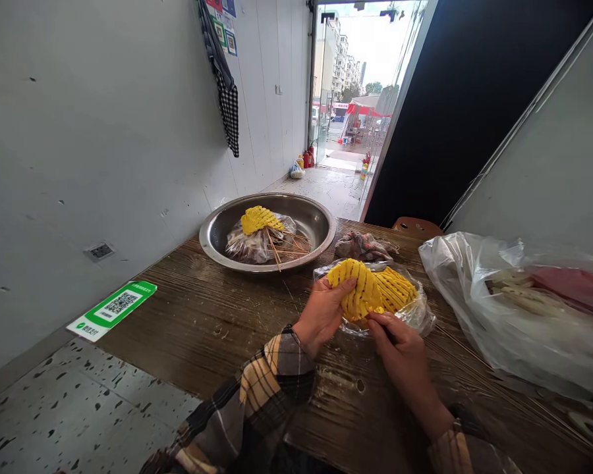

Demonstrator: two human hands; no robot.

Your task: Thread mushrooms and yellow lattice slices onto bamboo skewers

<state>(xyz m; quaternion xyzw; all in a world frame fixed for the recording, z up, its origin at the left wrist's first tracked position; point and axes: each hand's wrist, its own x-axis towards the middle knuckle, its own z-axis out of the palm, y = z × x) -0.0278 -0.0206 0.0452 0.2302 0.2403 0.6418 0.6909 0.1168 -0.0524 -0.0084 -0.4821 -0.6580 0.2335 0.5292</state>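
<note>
My left hand [322,315] is closed on a yellow food sheet [354,284] with rows of dark slits, its thumb lying across the front. At the sheet's lower edge, the fingers of my right hand [394,336] are pinched together; whether they grip the sheet or a thin stick cannot be made out. Behind and to the right of the held sheet, more yellow slit sheets [395,289] lie in a clear plastic bag [422,321] on the wooden table [227,322]. In the metal basin [321,230], another yellow piece [257,219] rests on bagged skewered food [250,245], with thin sticks [275,251] poking out.
A crumpled cloth [363,245] lies behind the bag. At the right stands a large translucent plastic bag [524,316], with loose thin sticks [467,345] beside it. A green QR card [116,308] sits at the table's left edge. Beyond is a glass doorway [358,85].
</note>
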